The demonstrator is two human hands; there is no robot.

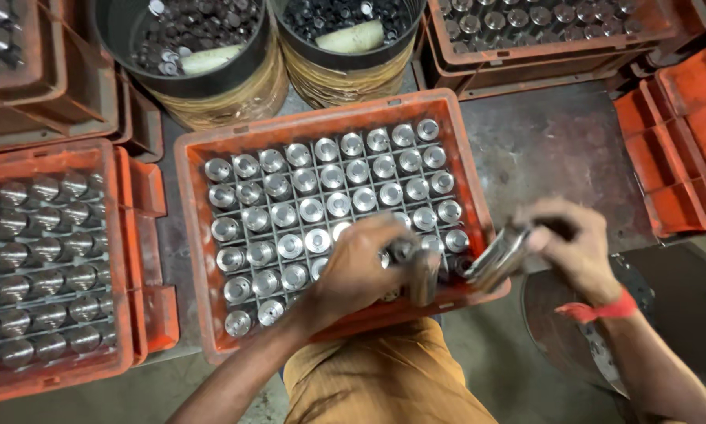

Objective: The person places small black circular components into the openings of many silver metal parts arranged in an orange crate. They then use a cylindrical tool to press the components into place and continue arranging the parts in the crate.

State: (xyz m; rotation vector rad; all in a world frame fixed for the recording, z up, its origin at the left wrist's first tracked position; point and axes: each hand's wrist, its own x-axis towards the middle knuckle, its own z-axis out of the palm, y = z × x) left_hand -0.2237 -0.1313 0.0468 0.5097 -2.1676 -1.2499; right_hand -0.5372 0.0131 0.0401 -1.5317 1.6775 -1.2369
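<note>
**Two hands, two steel cylinders over a gridded crate**

The left hand (361, 263) reaches over the near right corner of the orange plastic crate with a wire grid of cells (192, 204), its grip closed around a short, dull grey metal cylinder (424, 276) that hangs upright below the fingers, just above the crate's near rim. The right hand (569, 239), with a red thread band at the wrist (604, 308), is just outside the crate's right wall, its grip clamped on a shiny polished metal cylinder (498, 255), which tilts down and to the left towards the crate's corner. The two cylinders are near each other but apart; both are blurred.

Inside the crate, polished round-topped metal pieces (314, 208) stand upright, one to a cell, filling most of the grid. A second orange crate of the same metal pieces (47, 259) lies to the left. Above are two round black-lined drums of small dark parts (188, 39), each with a pale scoop lying on top. A further orange tray of parts (534, 20) sits at upper right, and a stack of orange trays (675, 149) at the right edge. The grey floor (549, 149) carries all of them.
</note>
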